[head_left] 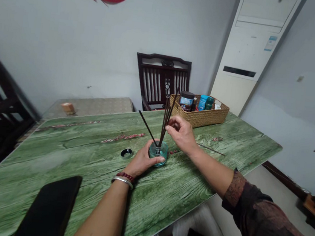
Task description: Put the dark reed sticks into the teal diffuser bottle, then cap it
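Head view — bottle [162, 151] (teal) between hands [142, 158] [183, 134]

Clear, glossy glass is suggested by the bottle [164, 149] at mid-frame, a matt finish by its dark sticks [163, 132]. The surface [97, 166] is finished in smooth, wood-grained sheen; rough wicker is seen in the basket [204, 120], upper right.

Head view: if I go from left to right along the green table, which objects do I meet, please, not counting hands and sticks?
Black phone → small black ring → glass bottle → woven basket.
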